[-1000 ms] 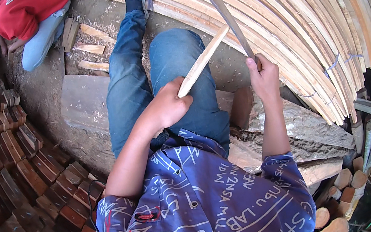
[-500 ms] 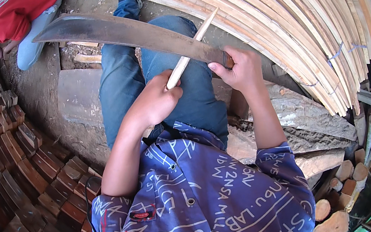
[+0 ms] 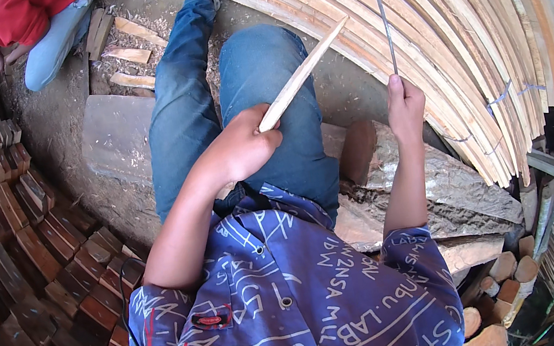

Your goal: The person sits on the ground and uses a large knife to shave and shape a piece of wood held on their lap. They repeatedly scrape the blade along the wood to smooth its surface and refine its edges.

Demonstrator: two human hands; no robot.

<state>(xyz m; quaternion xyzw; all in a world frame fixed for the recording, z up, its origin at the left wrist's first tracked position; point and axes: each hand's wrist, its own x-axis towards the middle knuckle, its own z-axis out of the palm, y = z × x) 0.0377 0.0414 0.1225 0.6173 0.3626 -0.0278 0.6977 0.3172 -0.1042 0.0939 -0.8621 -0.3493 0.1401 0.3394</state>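
My left hand (image 3: 243,143) is closed round the lower end of a pale pointed wooden stake (image 3: 305,73). The stake slants up to the right above my thigh, its sharpened tip at the far end. To its right, my right hand (image 3: 405,108) grips a machete (image 3: 381,8) by the handle, which my fingers mostly hide. The machete stands apart from the stake and is seen nearly edge-on, so its blade looks like a thin dark line running up past the frame's top edge.
Long pale wooden strips (image 3: 445,45) lie in tied bundles at the right. Stacked wood blocks (image 3: 35,247) fill the left side. Split logs (image 3: 449,182) lie by my right arm. A person in red (image 3: 25,21) crouches at the far left, near wood offcuts (image 3: 128,54) and a flat board (image 3: 119,136).
My right hand has moved right, swinging the machete from lying across the stake to upright and edge-on, away from it. My left hand and the stake have shifted slightly right.
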